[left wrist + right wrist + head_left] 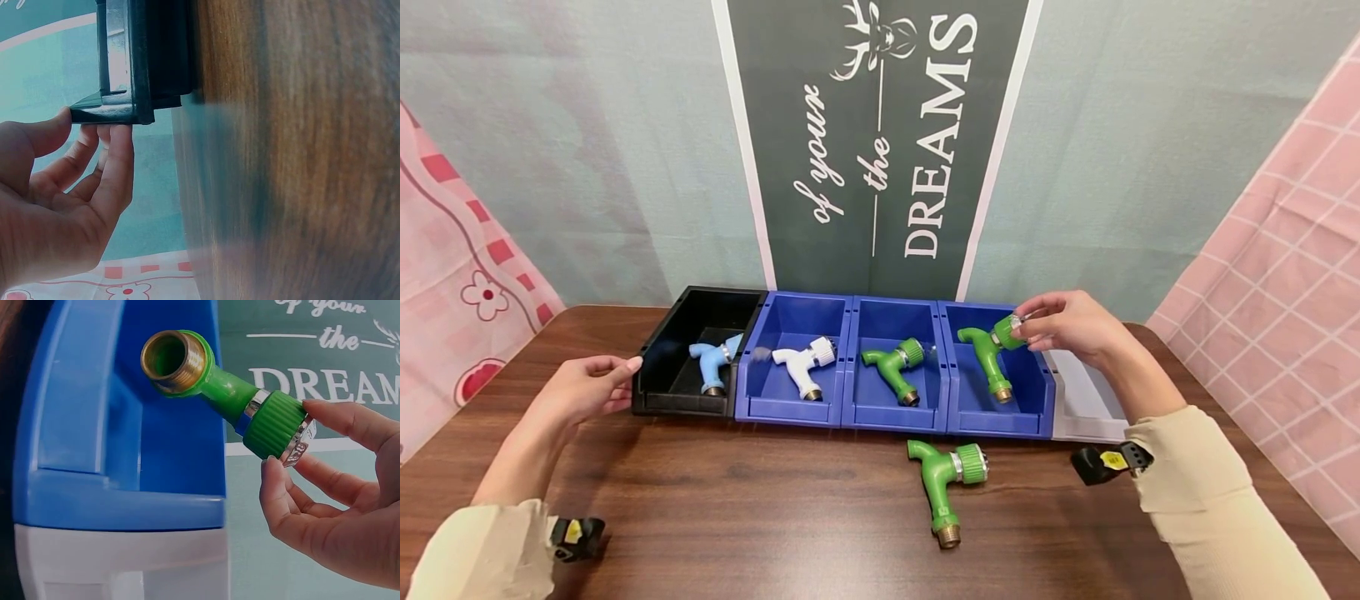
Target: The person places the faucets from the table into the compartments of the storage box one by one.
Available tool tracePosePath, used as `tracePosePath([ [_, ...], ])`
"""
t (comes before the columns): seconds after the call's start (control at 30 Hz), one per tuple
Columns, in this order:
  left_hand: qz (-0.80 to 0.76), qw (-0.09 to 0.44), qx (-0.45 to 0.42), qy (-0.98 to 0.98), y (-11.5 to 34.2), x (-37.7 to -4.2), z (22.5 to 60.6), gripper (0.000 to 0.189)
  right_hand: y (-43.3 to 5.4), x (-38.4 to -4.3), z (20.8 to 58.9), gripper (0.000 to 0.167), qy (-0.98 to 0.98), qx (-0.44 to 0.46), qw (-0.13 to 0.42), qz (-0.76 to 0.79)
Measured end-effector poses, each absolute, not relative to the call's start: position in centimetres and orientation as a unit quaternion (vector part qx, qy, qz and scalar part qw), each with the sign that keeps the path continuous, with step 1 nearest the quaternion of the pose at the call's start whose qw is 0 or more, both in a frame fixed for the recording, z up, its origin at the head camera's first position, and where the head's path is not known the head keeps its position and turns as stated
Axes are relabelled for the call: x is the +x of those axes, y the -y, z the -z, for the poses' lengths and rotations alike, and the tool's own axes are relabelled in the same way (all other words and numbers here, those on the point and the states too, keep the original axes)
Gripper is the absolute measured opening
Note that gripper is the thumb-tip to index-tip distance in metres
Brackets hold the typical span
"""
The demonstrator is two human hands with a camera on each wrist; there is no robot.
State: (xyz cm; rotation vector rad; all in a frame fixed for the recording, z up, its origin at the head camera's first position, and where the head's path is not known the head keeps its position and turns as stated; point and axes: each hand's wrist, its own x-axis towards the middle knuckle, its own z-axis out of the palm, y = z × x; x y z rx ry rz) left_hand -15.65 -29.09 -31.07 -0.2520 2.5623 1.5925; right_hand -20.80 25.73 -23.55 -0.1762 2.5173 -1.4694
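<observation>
My right hand [1071, 329] pinches a green tap [988, 354] by its ribbed knob, over the rightmost blue bin [1000, 423]. In the right wrist view the tap's brass threaded end [169, 362] faces the camera. At the far left, my left hand [583, 387] touches the side wall of the black bin [681, 403], thumb at its top edge and fingers against the outside. The black bin holds a light blue tap [710, 365]. Another green tap [940, 483] lies on the table in front of the bins.
A white tap [805, 367] lies in the left blue bin [786, 411], and a green tap [895, 371] in the middle blue bin [891, 418]. A white bin [1086, 428] stands at the row's right end. Cloth backdrops [1112, 150] hang behind the wooden table [760, 517].
</observation>
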Motion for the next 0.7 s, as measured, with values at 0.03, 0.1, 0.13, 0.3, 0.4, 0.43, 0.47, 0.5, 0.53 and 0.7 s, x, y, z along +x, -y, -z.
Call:
tracePosePath([
  [0.03, -0.525, 0.058, -0.083, -0.845, 29.1, -15.7, 31.1, 0.038, -25.7, -20.8, 23.7, 0.041, -0.859, -0.059, 0.110, 0.496],
  [0.1, -0.525, 0.060, -0.085, -0.845, 29.2, -15.7, 31.1, 0.038, -25.6, -20.9, 23.9, 0.042, -0.864, -0.061, 0.109, 0.488],
  [0.13, -0.524, 0.061, -0.086, -0.845, 29.2, -15.7, 31.1, 0.039, -25.5, -20.9, 24.1, 0.043, -0.866, -0.061, 0.109, 0.484],
  [0.3, -0.514, 0.071, -0.084, -0.851, 29.0, -15.5, 30.7, 0.041, -25.1, -21.2, 24.5, 0.044, -0.874, -0.065, 0.104, 0.470],
  [0.4, -0.511, 0.073, -0.085, -0.852, 28.9, -15.4, 30.6, 0.041, -24.8, -21.3, 24.7, 0.043, -0.875, -0.067, 0.105, 0.467],
  [0.43, -0.511, 0.072, -0.085, -0.853, 28.9, -15.3, 30.6, 0.041, -24.7, -21.4, 24.8, 0.043, -0.875, -0.067, 0.105, 0.468],
  [0.47, -0.511, 0.072, -0.085, -0.852, 28.9, -15.3, 30.6, 0.041, -24.6, -21.4, 24.9, 0.043, -0.875, -0.068, 0.105, 0.468],
  [0.5, -0.512, 0.071, -0.085, -0.852, 28.9, -15.3, 30.6, 0.040, -24.4, -21.4, 25.0, 0.042, -0.876, -0.069, 0.105, 0.466],
  [0.53, -0.513, 0.070, -0.085, -0.851, 28.8, -15.3, 30.6, 0.040, -24.3, -21.4, 25.1, 0.041, -0.877, -0.069, 0.104, 0.464],
  [0.7, -0.514, 0.067, -0.084, -0.851, 28.8, -15.4, 30.6, 0.040, -23.9, -21.5, 25.5, 0.040, -0.884, -0.062, 0.103, 0.451],
])
